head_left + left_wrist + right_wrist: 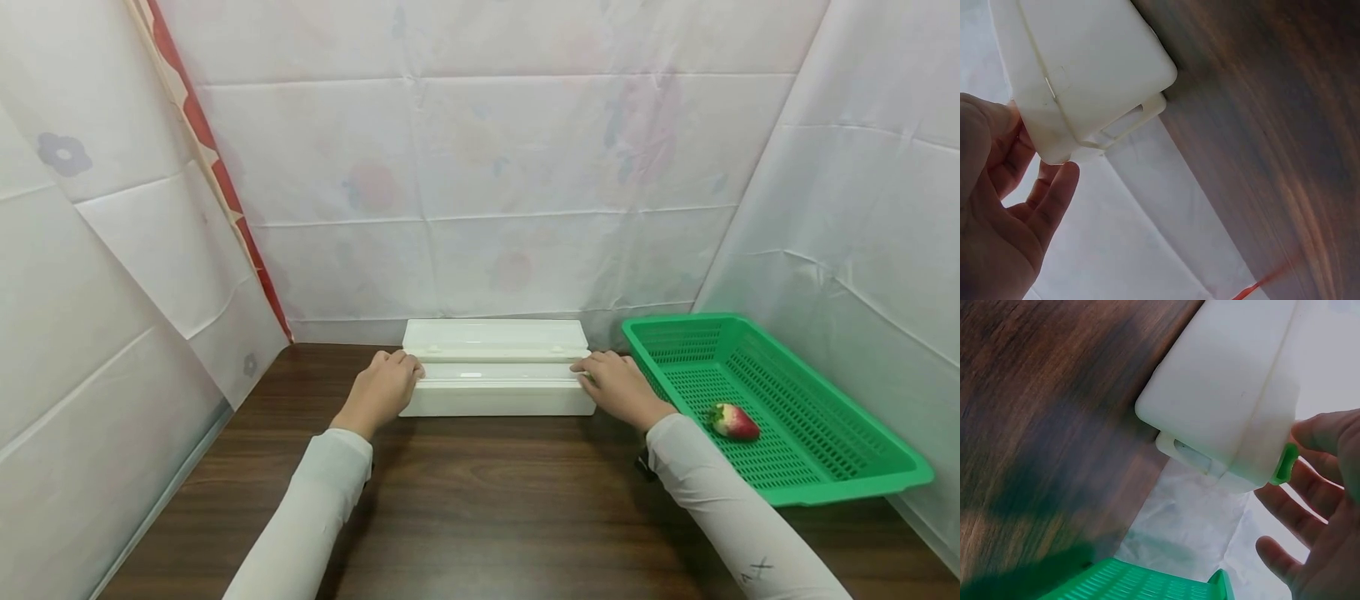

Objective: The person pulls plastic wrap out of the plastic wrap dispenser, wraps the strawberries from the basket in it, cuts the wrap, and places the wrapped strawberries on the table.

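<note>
A long white cling film dispenser point(498, 398) stands on the dark wooden table, its lid point(495, 335) tipped up at the back. My left hand point(381, 385) grips its left end, thumb and fingers about the top corner; the left wrist view shows this hand point(1016, 169) close up. At the opposite end, my right hand point(618, 385) holds the top corner. In the right wrist view, that hand point(1322, 500) has its thumb and fingertips at a small green tab point(1285, 464), the lower fingers spread.
To the right sits a green perforated basket point(832, 417) with a red and white strawberry point(735, 422) inside, close to my right forearm. Pale patterned sheeting point(487, 167) hangs behind and on both sides. Brown tabletop point(480, 517) spreads between my arms.
</note>
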